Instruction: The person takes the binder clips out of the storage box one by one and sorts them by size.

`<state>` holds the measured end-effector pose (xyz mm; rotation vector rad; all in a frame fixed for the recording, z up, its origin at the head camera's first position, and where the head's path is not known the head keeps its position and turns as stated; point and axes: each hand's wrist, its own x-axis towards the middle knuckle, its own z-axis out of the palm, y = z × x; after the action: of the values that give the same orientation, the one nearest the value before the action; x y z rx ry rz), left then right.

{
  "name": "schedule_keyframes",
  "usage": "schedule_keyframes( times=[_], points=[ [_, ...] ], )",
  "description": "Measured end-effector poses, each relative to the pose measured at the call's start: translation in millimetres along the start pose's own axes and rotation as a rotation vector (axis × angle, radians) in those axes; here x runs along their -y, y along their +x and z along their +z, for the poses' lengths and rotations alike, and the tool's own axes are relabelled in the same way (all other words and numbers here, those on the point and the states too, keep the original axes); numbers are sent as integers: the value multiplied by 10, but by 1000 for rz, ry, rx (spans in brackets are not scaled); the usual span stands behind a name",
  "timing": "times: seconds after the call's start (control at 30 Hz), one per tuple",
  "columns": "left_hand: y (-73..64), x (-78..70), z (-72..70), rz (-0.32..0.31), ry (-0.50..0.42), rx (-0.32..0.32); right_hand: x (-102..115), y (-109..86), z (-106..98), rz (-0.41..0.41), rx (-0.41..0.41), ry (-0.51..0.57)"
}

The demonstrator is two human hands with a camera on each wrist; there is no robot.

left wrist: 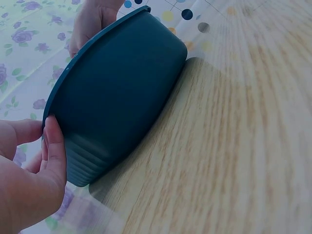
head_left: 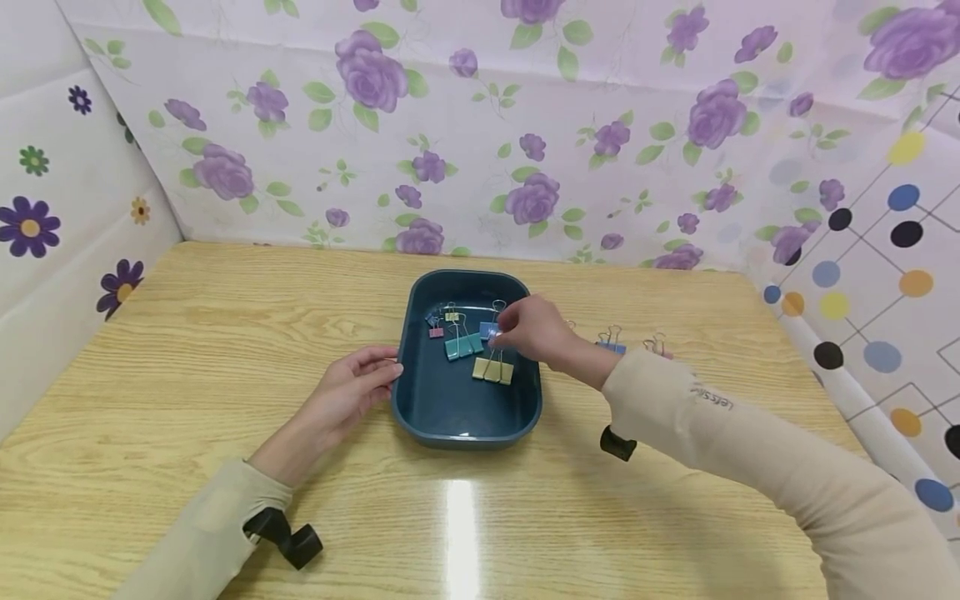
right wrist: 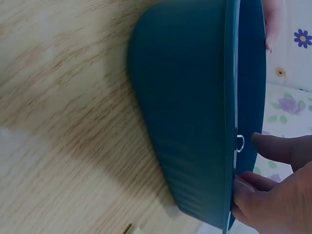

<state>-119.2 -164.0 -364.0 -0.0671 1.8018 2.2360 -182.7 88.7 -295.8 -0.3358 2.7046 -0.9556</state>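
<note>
A dark teal bin (head_left: 442,417) stands on the wooden table. My left hand (head_left: 356,385) holds its left rim, fingers against the outer wall in the left wrist view. Over the bin's right side, my right hand (head_left: 536,331) pinches a blue binder clip (head_left: 486,329) whose wire loop points away. The hand hides part of this clip. Close by in the bin lie a larger teal binder clip (head_left: 463,347) and a yellow binder clip (head_left: 492,372). Smaller ones lie toward the upper left: a yellow clip (head_left: 452,317), a pink clip (head_left: 436,332) and a blue clip (head_left: 432,319).
Right of the bin, partly behind my right forearm, a blue binder clip (head_left: 611,343) and a pink binder clip (head_left: 658,347) lie on the table (head_left: 300,308). A flower-patterned sheet (head_left: 450,150) rises along the back edge. Black straps (head_left: 285,537) hang at my wrists.
</note>
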Motion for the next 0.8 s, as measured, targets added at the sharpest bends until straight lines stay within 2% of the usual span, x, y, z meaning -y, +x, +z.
schedule_keyframes(
  times=[0.23,0.47,0.6,0.8],
  points=[
    [22,30,-26,7,3,6,16,25,132,31,14,8],
    [22,17,-22,-9,18,-13,16,7,253,-69,-25,-11],
    [18,16,-17,0,17,-7,25,-1,288,-86,7,26],
    [30,35,-22,1,16,1,27,1,293,-47,62,104]
  ],
)
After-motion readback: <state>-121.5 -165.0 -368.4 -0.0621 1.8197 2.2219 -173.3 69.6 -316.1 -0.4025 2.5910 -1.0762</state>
